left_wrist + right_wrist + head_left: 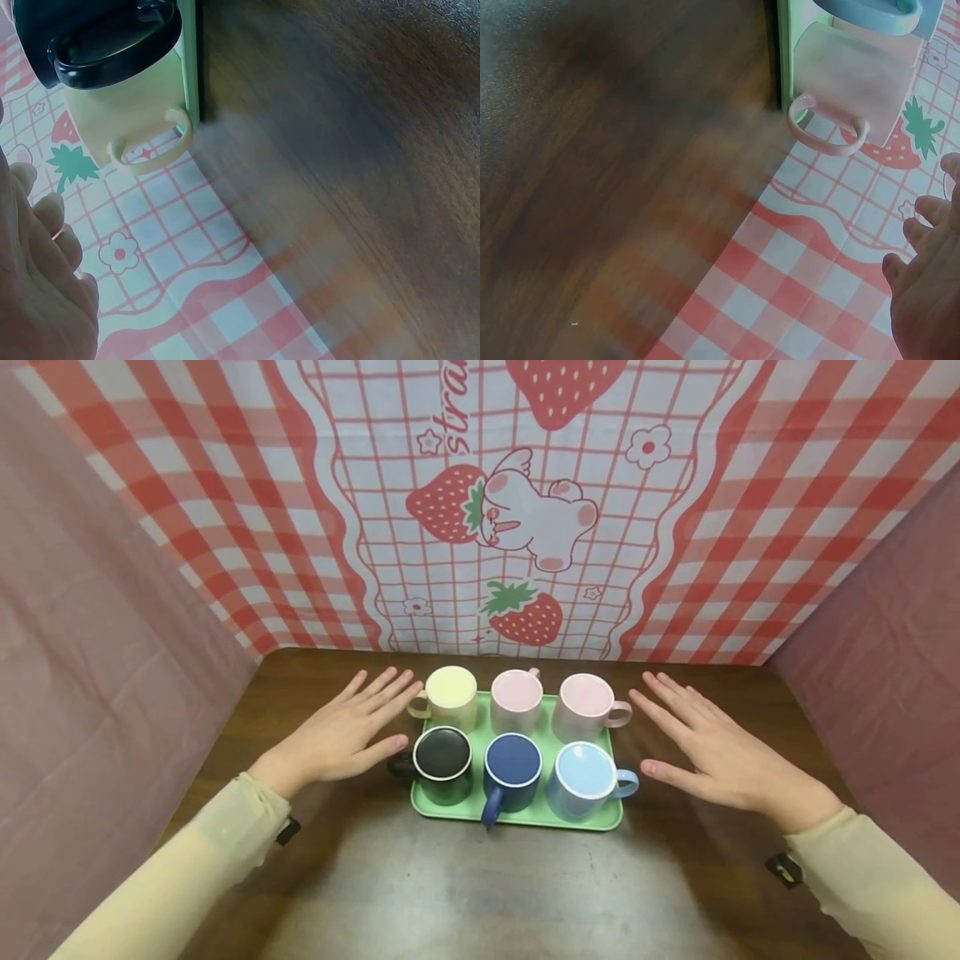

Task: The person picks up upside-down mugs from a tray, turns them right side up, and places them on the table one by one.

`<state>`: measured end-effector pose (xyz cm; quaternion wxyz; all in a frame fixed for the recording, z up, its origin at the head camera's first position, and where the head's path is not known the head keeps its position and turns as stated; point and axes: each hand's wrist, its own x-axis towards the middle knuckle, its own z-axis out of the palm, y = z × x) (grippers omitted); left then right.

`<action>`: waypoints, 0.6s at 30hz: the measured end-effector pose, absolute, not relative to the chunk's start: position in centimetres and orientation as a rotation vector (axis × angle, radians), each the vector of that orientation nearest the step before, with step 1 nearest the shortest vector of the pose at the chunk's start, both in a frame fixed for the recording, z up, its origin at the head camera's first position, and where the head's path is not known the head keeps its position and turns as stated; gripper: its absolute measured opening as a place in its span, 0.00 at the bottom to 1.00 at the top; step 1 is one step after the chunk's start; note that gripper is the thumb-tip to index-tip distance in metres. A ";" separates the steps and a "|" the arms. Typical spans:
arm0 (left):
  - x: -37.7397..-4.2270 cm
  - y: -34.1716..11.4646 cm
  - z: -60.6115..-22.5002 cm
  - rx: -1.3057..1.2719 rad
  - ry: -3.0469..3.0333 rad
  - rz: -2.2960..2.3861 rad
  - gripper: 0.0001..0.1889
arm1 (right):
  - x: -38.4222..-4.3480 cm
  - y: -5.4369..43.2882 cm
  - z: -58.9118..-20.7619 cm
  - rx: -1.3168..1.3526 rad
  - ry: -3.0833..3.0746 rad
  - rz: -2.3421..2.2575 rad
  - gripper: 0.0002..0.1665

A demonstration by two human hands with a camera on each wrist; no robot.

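A light green tray carries two rows of mugs. Along the back stand a yellow mug, a pink mug and a second pink mug. In front are a black mug, a dark blue mug and a light blue mug. My left hand, fingers straight, is nearest the black and yellow mugs' handles. On the other side, my right hand spreads its fingers beside the right pink and light blue mugs. Neither hand holds anything.
The tray lies on a dark brown wooden table. Behind it rises a red-and-white checked cloth with strawberry prints. Pink curtains close off both sides. Each sleeve has a small black piece near the wrist.
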<state>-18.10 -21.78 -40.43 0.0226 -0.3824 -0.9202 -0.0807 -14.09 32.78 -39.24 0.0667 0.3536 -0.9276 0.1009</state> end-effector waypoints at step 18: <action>-17.9 -21.1 -40.5 -1.201 -2.844 -0.315 0.42 | -16.8 32.2 -40.0 0.861 -2.900 0.462 0.54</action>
